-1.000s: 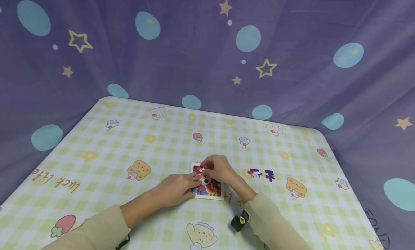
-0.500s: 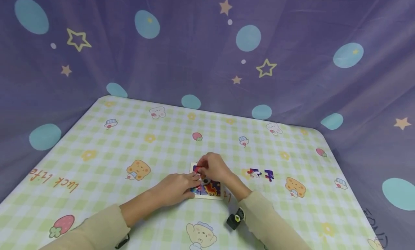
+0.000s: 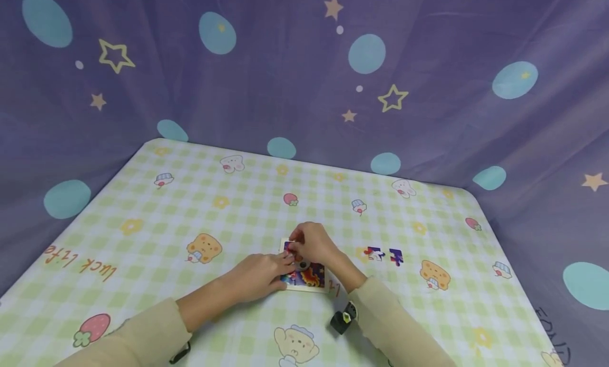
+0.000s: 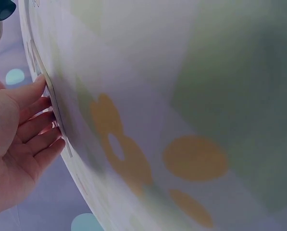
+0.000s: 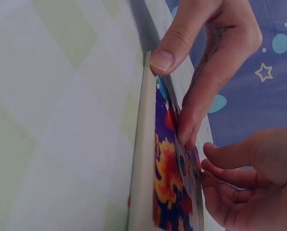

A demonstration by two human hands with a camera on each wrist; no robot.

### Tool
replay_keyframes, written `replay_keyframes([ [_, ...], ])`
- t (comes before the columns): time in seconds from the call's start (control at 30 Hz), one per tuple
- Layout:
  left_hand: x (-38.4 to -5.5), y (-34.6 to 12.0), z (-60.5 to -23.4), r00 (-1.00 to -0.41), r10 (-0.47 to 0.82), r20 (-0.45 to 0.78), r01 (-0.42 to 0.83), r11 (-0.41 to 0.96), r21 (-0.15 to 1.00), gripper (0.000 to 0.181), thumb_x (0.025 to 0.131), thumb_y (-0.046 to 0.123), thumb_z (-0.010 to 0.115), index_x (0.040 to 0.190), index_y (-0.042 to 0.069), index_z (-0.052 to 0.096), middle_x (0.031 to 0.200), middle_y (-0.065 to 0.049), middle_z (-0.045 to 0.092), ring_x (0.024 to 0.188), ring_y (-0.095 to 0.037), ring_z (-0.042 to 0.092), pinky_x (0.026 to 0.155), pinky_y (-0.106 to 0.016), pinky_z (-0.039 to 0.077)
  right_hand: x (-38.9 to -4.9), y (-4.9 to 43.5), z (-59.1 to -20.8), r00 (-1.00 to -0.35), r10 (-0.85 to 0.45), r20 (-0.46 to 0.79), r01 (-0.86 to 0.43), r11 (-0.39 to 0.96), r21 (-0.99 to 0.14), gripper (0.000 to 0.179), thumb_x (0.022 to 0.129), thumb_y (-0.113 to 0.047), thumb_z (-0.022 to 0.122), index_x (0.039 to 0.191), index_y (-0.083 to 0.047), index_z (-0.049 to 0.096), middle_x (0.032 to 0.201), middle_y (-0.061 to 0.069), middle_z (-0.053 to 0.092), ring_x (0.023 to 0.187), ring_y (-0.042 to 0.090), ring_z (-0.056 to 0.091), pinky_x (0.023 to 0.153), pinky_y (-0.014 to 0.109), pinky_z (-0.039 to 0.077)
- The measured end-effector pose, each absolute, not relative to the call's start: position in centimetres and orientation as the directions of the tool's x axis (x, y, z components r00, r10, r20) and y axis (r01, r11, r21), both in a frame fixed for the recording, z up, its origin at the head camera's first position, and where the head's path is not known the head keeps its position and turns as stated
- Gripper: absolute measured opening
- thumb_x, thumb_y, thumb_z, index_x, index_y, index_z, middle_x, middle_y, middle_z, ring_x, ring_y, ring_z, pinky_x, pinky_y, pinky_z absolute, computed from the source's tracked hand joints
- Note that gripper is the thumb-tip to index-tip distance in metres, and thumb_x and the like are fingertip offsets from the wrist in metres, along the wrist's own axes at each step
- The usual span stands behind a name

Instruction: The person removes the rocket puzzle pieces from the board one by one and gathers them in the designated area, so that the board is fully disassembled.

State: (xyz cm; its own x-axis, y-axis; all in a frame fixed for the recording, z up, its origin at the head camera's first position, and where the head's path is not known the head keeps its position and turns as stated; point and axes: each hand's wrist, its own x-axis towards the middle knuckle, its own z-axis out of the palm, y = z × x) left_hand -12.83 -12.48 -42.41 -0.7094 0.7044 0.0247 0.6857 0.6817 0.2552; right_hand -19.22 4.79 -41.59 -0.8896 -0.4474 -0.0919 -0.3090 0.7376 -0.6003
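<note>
A small square jigsaw puzzle (image 3: pixel 312 277) with a pale frame lies on the table, its picture purple, orange and red. My left hand (image 3: pixel 259 276) rests on its left side. In the right wrist view, the left thumb (image 5: pixel 163 61) touches the frame's edge and the fingertips press on the picture. My right hand (image 3: pixel 316 245) bends over the puzzle's far left part, thumb and forefinger pinching a puzzle piece that they mostly hide. Beside the picture's surface in the right wrist view, the right fingers (image 5: pixel 220 166) are close to the left fingertips.
Two loose puzzle pieces lie to the right: a white, red and purple piece (image 3: pixel 375 254) and a purple piece (image 3: pixel 395 257). A green-checked cloth (image 3: pixel 247 198) covers the table. Behind it hangs a purple curtain (image 3: pixel 295 65). A black wrist camera (image 3: pixel 341 320) sits by the right sleeve.
My right hand has shifted slightly left and away from me over the puzzle, to its far left part. My left hand stays in place, and the two loose pieces have not moved.
</note>
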Motion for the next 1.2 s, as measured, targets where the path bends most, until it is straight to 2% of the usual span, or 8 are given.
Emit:
replay_keyframes([
  [0.2, -12.8, -12.4, -42.2, -0.705, 0.708, 0.023, 0.688, 0.677, 0.263, 0.043, 0.089, 0.032, 0.067, 0.126, 0.01, 0.064, 0.136, -0.009, 0.059, 0.127, -0.025, 0.057, 0.098, -0.041, 0.053, -19.4, 5.2, -41.7, -0.889, -0.45, -0.086, -0.291, 0.698, -0.655, 0.01, 0.088, -0.012, 0.068, 0.093, -0.005, 0.073, 0.08, 0.008, 0.071, 0.06, 0.007, 0.056, 0.053, 0.016, 0.045],
  [0.47, -12.8, -12.4, -42.0, -0.701, 0.713, 0.002, 0.691, 0.678, 0.25, 0.043, 0.09, 0.032, 0.065, 0.127, 0.01, 0.063, 0.136, -0.008, 0.059, 0.127, -0.026, 0.057, 0.097, -0.041, 0.054, -19.5, 5.3, -41.9, -0.91, -0.402, -0.103, -0.229, 0.695, -0.681, 0.009, 0.088, -0.014, 0.068, 0.09, -0.008, 0.074, 0.082, 0.006, 0.07, 0.064, 0.008, 0.053, 0.055, 0.017, 0.044],
  [0.8, -12.7, -12.4, -42.0, -0.7, 0.714, 0.018, 0.696, 0.675, 0.244, 0.044, 0.089, 0.032, 0.066, 0.127, 0.01, 0.063, 0.137, -0.007, 0.058, 0.127, -0.025, 0.057, 0.097, -0.041, 0.053, -19.5, 5.3, -42.2, -0.934, -0.339, -0.112, -0.155, 0.668, -0.728, 0.007, 0.086, -0.014, 0.07, 0.088, -0.008, 0.075, 0.079, 0.007, 0.072, 0.059, 0.006, 0.056, 0.052, 0.017, 0.046],
  [1.2, -12.8, -12.6, -42.3, -0.695, 0.719, 0.026, 0.699, 0.665, 0.263, 0.043, 0.09, 0.033, 0.065, 0.127, 0.01, 0.063, 0.136, -0.006, 0.06, 0.127, -0.024, 0.057, 0.098, -0.041, 0.053, -19.6, 5.5, -42.6, -0.959, -0.199, -0.2, 0.047, 0.586, -0.809, 0.006, 0.083, -0.011, 0.074, 0.085, -0.008, 0.078, 0.075, 0.009, 0.075, 0.053, 0.005, 0.062, 0.049, 0.018, 0.051],
])
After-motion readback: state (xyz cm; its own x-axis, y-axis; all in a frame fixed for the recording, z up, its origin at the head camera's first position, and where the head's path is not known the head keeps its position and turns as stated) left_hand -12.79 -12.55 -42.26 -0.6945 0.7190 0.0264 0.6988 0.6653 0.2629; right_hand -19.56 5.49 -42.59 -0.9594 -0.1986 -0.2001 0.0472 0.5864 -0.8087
